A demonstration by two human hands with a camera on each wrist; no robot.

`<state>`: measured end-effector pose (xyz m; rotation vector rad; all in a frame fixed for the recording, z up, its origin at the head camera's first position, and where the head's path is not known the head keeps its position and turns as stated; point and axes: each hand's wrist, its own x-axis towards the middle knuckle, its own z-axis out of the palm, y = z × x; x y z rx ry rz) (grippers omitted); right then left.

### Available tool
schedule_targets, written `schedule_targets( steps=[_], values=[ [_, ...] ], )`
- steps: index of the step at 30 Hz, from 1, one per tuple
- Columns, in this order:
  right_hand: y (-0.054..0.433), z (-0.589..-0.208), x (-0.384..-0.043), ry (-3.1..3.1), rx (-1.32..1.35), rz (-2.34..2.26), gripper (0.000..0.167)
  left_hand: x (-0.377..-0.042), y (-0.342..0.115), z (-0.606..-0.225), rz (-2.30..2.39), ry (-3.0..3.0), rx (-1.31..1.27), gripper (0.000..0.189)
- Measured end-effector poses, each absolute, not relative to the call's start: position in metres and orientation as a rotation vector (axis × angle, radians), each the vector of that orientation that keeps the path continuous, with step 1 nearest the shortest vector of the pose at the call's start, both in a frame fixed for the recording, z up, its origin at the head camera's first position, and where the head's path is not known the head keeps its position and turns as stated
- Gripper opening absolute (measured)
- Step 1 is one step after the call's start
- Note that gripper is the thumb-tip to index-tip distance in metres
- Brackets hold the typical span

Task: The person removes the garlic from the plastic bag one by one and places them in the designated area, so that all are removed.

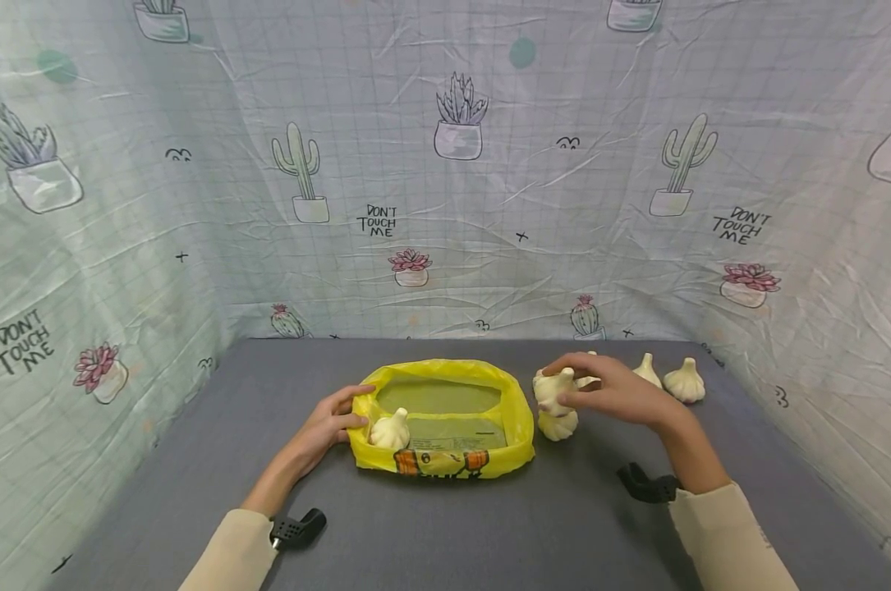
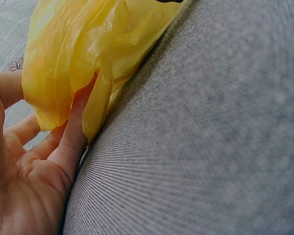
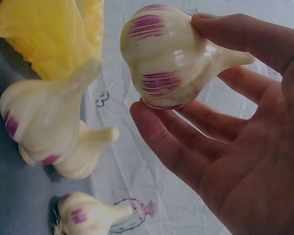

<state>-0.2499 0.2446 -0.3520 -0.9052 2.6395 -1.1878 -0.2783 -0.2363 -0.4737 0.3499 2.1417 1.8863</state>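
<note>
A yellow plastic bag (image 1: 517,419) stands with its mouth spread wide, and a garlic bulb (image 1: 390,430) lies inside at its left. My left hand (image 1: 327,427) grips the bag's left side; in the left wrist view its fingers press into folds of the yellow plastic (image 2: 63,63). To the right of the bag, my right hand (image 1: 615,390) pinches another garlic bulb (image 3: 161,56), cream with purple streaks, between thumb and fingers. Just below that bulb in the head view sits one more garlic bulb (image 1: 558,425), close to the bag's right wall.
Further garlic bulbs (image 1: 685,381) stand at the table's back right, some partly hidden behind my right hand. The grey table (image 1: 445,533) ends at a hanging cloth (image 1: 489,205) printed with potted cacti, which encloses the back and both sides.
</note>
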Motion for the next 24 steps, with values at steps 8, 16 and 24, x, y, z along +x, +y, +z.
schedule_targets(
  steps=[8,16,24],
  values=[
    [0.255,-0.353,-0.253,2.640,-0.848,-1.189,0.033,-0.279,-0.236,-0.474,1.883,2.144,0.358,0.066],
    [0.267,-0.357,-0.256,2.648,-0.807,-1.164,0.032,-0.279,-0.237,-0.475,1.878,2.154,0.353,0.066],
    [0.280,-0.362,-0.261,2.686,-0.775,-1.122,0.033,-0.278,-0.236,-0.475,1.884,2.152,0.363,0.066]
  ],
)
